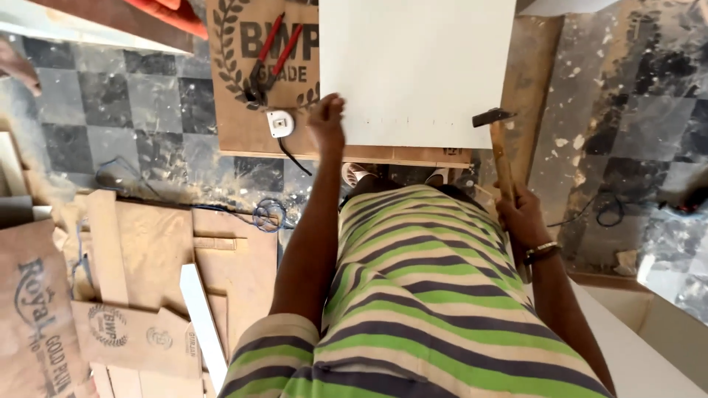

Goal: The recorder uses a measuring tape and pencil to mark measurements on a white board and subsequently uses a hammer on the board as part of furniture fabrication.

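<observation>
Left hand (325,121) pinched closed at the near edge of the white laminate sheet (417,70), right hand (522,217) gripped the hammer (500,151) poised beside it; short, square taps judged best; plywood board (251,125) beneath, dusty checkered tile floor (125,103), offcuts around.

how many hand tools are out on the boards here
3: red-handled pliers on the brown board, a white tape measure just below them, and a hammer in the right hand. Others may be hidden.
</observation>
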